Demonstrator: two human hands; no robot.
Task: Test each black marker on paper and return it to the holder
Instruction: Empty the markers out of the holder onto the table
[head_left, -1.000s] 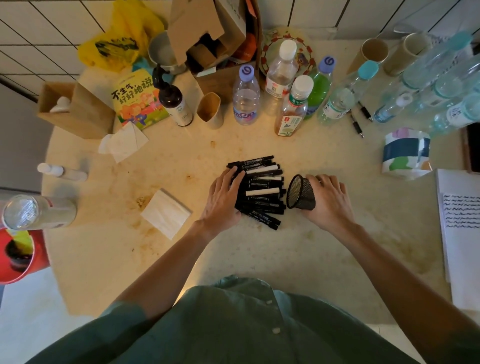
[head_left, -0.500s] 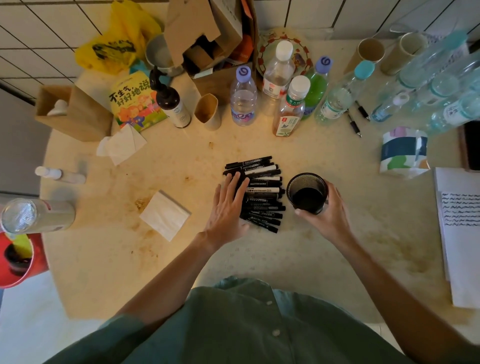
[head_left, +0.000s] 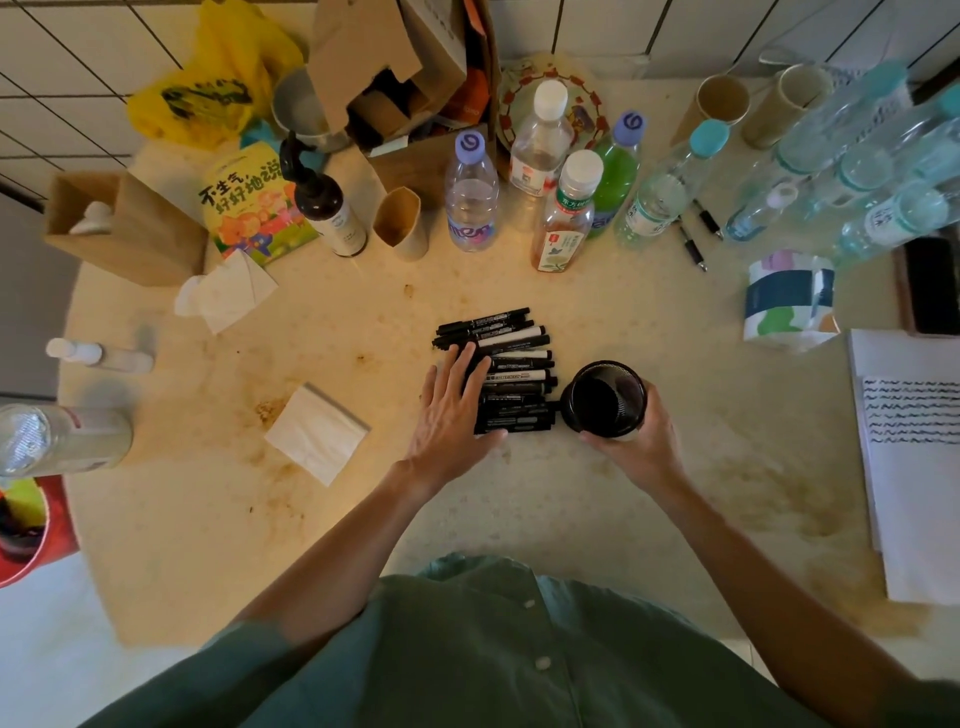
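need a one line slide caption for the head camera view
Left hand rests flat on a pile of black markers while the right hand holds an upright, empty black mesh pen holder beside it on a cluttered beige table.

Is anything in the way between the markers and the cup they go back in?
Nothing visible is. The mesh holder stands upright right beside the pile of black markers, its mouth open and empty. The right hand grips its side only.

We cannot see the left ends of the lower black markers (head_left: 511, 410), covered by the left hand (head_left: 451, 415). The paper (head_left: 919, 457) at right and red container (head_left: 31, 525) at lower left are cut off by the frame's edges. Marker print is too small to read.
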